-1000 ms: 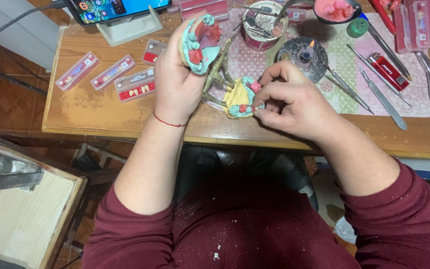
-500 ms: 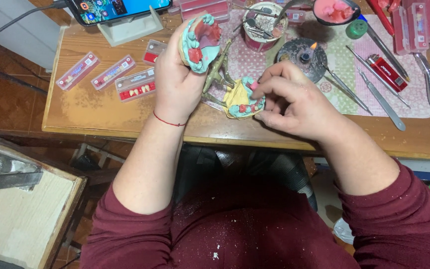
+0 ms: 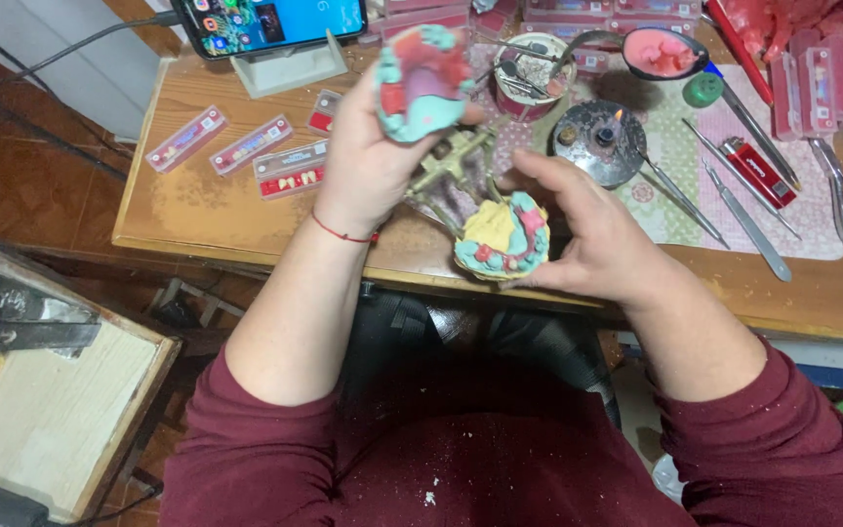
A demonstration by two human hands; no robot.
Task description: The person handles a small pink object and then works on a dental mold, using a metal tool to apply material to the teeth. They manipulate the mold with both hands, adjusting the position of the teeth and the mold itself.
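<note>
Wooden and crowded, the table (image 3: 197, 210) ran across the room under a propped phone (image 3: 270, 15); at its left end lay slim plastic cards of false teeth (image 3: 246, 146), one beside another. Next came the person's left hand (image 3: 373, 161), raised off the wood, its fingers (image 3: 387, 93) curled around the teal upper cast (image 3: 421, 83) with its pink wax plate; half a second earlier that cast sat lower and nearer the other, so the two halves had been swung further apart on the metal articulator (image 3: 451, 181) between them, which I took to mean the bite was being opened for a look or an adjustment. To the right, the right hand (image 3: 597, 234) cupped the lower cast (image 3: 504, 239), yellow and teal with red wax, at the table's near edge; its fingers (image 3: 563, 176) were loosely spread over it rather than pinching. Beyond stood a small lit burner (image 3: 602, 141), a bowl of pink wax (image 3: 663, 51), a red lighter (image 3: 758, 174) and steel tools (image 3: 748, 220) on a patterned cloth.
</note>
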